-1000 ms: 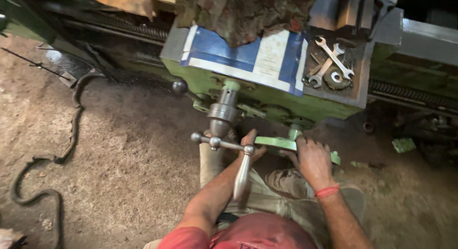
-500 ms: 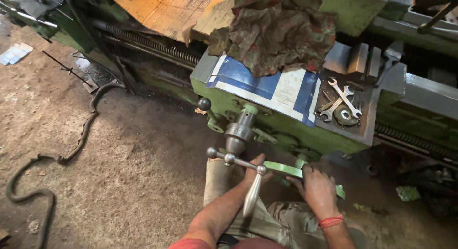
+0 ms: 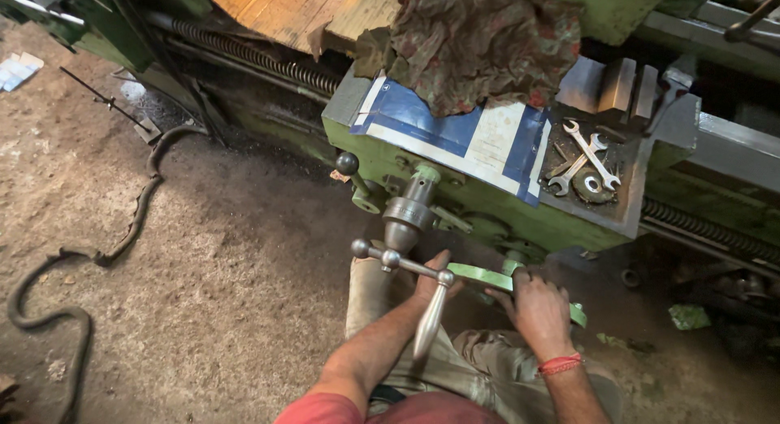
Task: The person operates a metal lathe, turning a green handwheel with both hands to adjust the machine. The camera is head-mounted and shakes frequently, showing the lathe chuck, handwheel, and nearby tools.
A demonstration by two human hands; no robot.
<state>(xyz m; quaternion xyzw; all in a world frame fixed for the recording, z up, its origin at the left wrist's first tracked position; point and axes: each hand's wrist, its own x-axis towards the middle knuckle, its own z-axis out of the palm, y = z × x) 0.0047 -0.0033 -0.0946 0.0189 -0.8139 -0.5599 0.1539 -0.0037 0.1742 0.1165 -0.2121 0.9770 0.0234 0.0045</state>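
My left hand (image 3: 435,279) is closed around the near end of a metal crank handle (image 3: 400,261) on the front of a green lathe carriage (image 3: 496,205). A tapered steel grip (image 3: 429,322) hangs down from that handle in front of my forearm. My right hand (image 3: 536,306) grips a green handwheel rim (image 3: 479,274) just right of the crank; the hand covers part of the rim. Both hands sit low, below the carriage's front face.
On the carriage lie a blue and white sheet (image 3: 455,131), a crumpled brown rag (image 3: 479,42) and open-ended spanners (image 3: 585,160) in a tray. A lead screw (image 3: 260,62) runs along the lathe. A dark hose (image 3: 122,229) snakes over the dirt floor at left.
The view has shifted, so the lathe now sits higher and further right in frame. Both hands stay on the crank handle and the green handwheel, with little visible turning.
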